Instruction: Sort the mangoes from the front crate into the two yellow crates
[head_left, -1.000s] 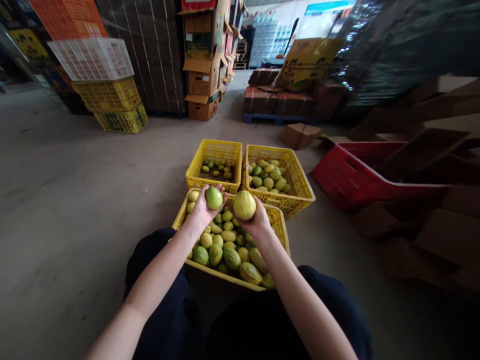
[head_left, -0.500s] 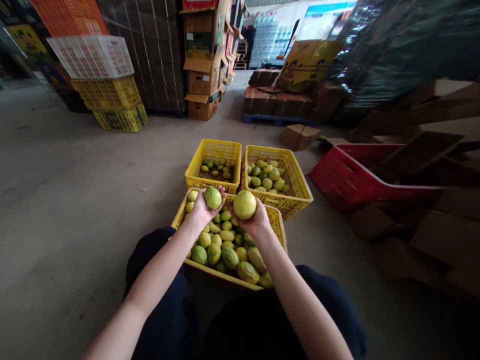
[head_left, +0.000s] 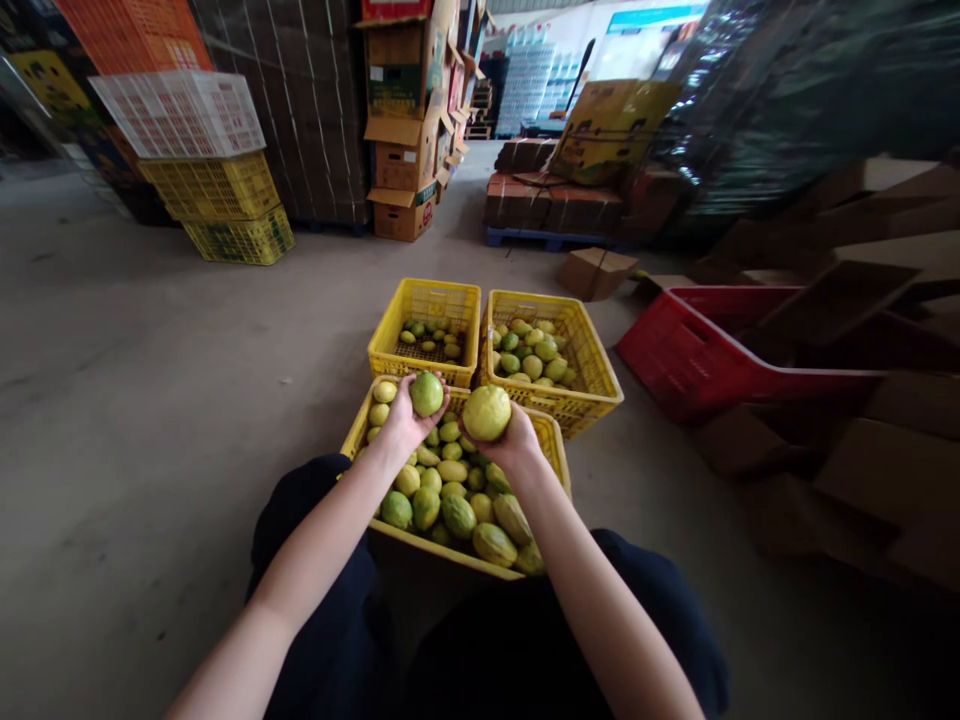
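Observation:
My left hand (head_left: pixel 403 420) cradles a round green guava-like fruit (head_left: pixel 427 394), fingers curled beneath it. In my right hand (head_left: pixel 520 439) rests a larger, paler yellow-green fruit (head_left: pixel 487 413), held from below and the right. The two fruits are side by side, slightly apart, above the far part of a yellow crate (head_left: pixel 442 552). Many green and yellow fruits (head_left: pixel 459 517) lie in that crate, some round, others long and ridged. My forearms and hands hide part of the crate's contents.
Beyond the front crate stand a left yellow crate (head_left: pixel 382 352) with several small fruits and a right yellow crate (head_left: pixel 592 385) with more. A red bin (head_left: pixel 667 350) and cardboard boxes (head_left: pixel 885 460) lie at right. Stacked crates (head_left: pixel 217 190) stand at the back left.
The yellow-green fruit has turned a little in my right hand, and the green one has shifted slightly in my left. Both hands stay in nearly the same place.

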